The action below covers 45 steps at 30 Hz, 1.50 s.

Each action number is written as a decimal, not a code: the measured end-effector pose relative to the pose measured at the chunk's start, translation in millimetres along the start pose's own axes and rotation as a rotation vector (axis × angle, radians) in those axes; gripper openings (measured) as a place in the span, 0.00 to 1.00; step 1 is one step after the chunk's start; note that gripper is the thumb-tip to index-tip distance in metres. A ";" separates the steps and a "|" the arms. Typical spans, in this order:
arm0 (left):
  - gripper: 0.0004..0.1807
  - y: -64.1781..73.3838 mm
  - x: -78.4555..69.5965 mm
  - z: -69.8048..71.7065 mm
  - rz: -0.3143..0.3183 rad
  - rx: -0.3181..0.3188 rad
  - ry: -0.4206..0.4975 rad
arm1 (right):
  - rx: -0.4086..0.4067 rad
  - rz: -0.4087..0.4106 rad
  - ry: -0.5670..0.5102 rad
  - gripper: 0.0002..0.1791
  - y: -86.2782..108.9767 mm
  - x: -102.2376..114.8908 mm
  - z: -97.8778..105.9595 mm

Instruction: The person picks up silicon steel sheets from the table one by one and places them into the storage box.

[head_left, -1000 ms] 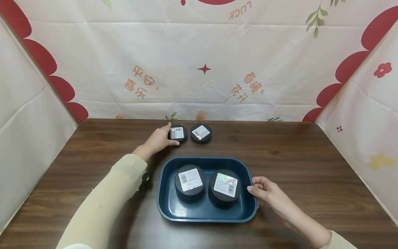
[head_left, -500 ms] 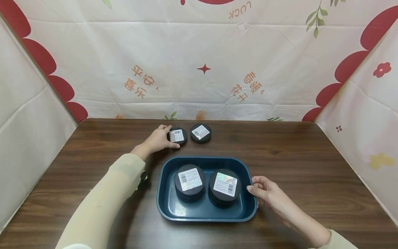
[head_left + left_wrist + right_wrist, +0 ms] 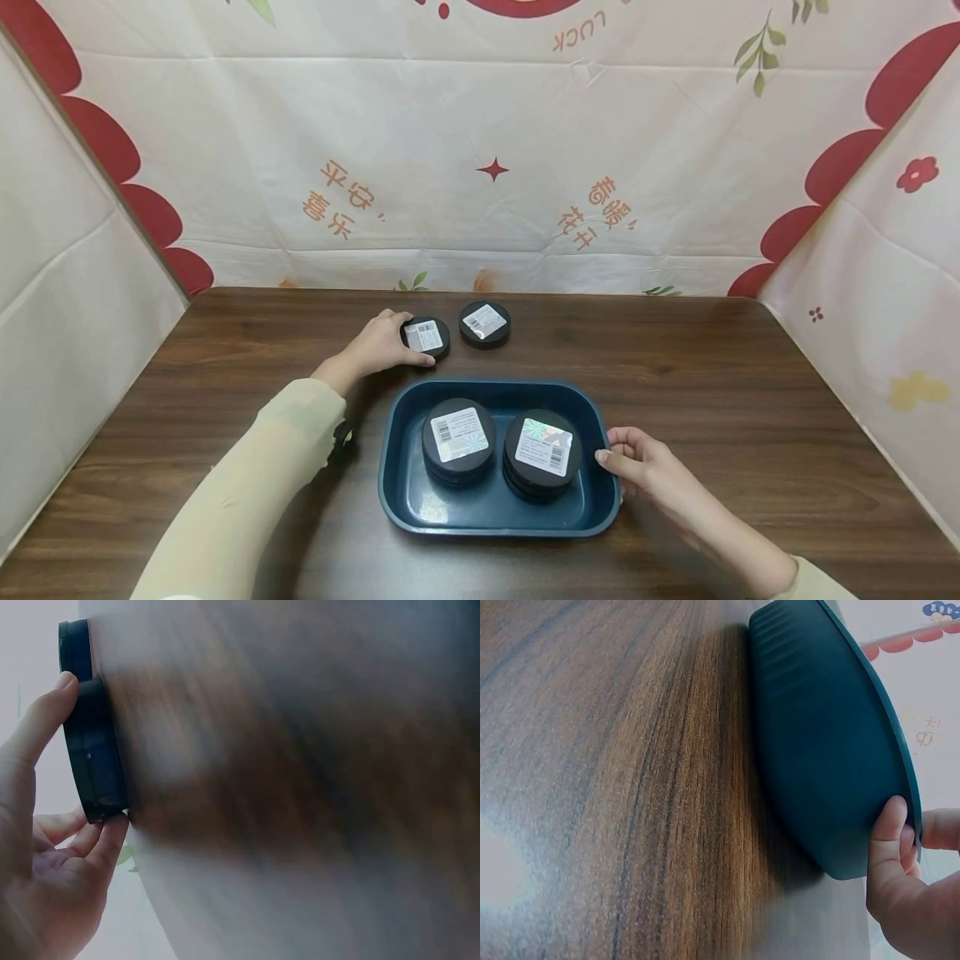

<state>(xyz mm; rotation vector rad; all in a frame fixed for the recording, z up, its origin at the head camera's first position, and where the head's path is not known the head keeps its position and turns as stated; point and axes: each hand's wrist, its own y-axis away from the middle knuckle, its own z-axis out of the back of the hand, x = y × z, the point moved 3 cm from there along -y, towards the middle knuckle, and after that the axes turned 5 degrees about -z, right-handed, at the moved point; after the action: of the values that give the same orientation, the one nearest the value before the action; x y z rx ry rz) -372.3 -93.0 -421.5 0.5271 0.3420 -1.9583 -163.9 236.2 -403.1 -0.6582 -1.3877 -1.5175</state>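
Note:
At the back of the table, my left hand (image 3: 380, 344) pinches a flat round black container (image 3: 427, 336) between thumb and fingers. A white barcode label covers part of its top. In the left wrist view the thumb lies on one side of the container (image 3: 96, 761) and the fingertips on the opposite side. My right hand (image 3: 651, 469) grips the right rim of a dark blue tray (image 3: 498, 531), with its thumb over the edge. Inside the tray stand a left stack (image 3: 453, 425) and a right stack (image 3: 543, 448) of similar labelled black containers; how many each holds is partly hidden.
A second labelled black container (image 3: 485, 323) lies just right of the pinched one. The brown wooden table (image 3: 712, 367) ends at the back against a white printed cloth (image 3: 420, 125). Cloth also hangs along both sides.
My left hand has drawn the pinched container slightly toward the tray and a little left, away from the second one. The right hand and the tray stay where they were.

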 end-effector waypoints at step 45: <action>0.49 43.9 -15.8 31.7 -0.038 -0.102 0.083 | 0.023 0.022 0.005 0.27 1.9 3.3 -0.4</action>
<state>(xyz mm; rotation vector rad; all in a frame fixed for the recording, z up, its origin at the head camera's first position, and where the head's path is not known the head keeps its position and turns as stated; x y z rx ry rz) -333.4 -113.9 -386.4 0.5399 0.5050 -1.9478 -163.5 235.0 -399.4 -0.6529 -1.3879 -1.4826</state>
